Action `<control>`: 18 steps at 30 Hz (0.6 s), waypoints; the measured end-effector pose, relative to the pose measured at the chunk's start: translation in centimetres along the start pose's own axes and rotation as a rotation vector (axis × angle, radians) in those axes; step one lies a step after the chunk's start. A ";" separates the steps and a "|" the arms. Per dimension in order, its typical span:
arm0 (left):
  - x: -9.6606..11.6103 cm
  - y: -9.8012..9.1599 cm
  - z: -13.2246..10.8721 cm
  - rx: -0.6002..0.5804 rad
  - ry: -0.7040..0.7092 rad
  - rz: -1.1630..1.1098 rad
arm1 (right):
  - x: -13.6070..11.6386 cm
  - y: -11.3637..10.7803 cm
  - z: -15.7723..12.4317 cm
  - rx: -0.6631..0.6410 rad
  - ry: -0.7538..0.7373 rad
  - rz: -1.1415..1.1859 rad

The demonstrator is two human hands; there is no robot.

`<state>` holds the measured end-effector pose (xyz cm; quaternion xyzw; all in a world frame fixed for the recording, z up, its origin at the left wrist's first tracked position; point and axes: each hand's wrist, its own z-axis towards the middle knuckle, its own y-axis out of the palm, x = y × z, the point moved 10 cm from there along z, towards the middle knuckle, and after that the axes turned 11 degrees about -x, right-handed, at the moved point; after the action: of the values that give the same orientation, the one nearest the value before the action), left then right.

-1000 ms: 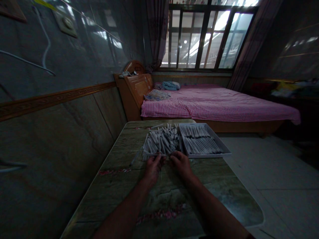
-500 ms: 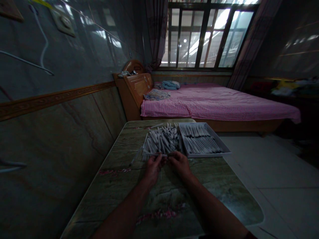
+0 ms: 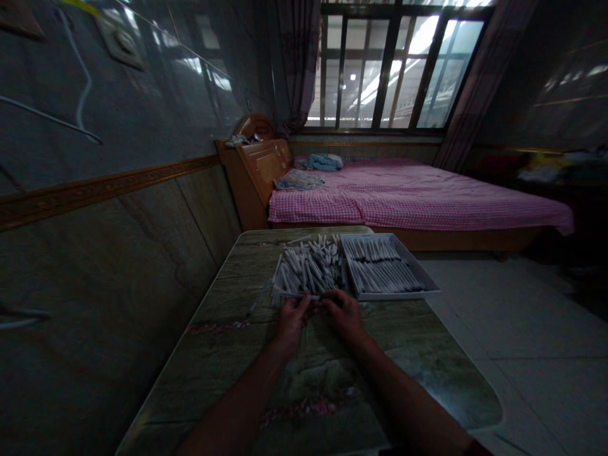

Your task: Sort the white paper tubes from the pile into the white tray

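Observation:
A loose heap of white sticks point(image 3: 308, 269) lies on the marbled table point(image 3: 228, 354). To its right a white tray point(image 3: 427, 288) holds more white sticks in neat rows. My left hand point(image 3: 291, 320) and my right hand point(image 3: 346, 315) sit close together at the near edge of the heap. Both have their fingers curled and pinched over one white stick point(image 3: 297, 294) lying crosswise. The room is dim, so the fingertips are hard to make out.
A tiled wall runs along the table's left side. Beyond the table stands a bed point(image 3: 418, 196) with a pink checked cover and a wooden headboard point(image 3: 259, 168), under a barred window point(image 3: 394, 63). Pale floor tiles point(image 3: 522, 329) lie to the right.
Both hands have stayed at the near edge of the heap, shifting only slightly closer together. The heap and the tray have not moved.

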<state>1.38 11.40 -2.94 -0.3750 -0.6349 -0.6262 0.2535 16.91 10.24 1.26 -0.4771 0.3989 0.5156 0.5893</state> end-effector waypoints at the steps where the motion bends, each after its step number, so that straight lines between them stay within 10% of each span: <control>1: 0.0 0.0 -0.1 0.000 -0.004 0.007 | 0.2 0.0 0.0 -0.002 0.008 0.015; 9: 0.3 0.3 -0.4 -0.018 -0.006 0.017 | 0.1 0.3 0.0 -0.016 -0.008 -0.051; 18: 0.3 0.8 -0.9 -0.010 0.010 0.050 | -2.1 1.7 -0.9 -0.077 -0.117 -0.726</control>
<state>1.69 10.47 -2.16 -0.3888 -0.6208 -0.6246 0.2706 14.98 8.88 2.80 -0.5791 0.1497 0.3139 0.7373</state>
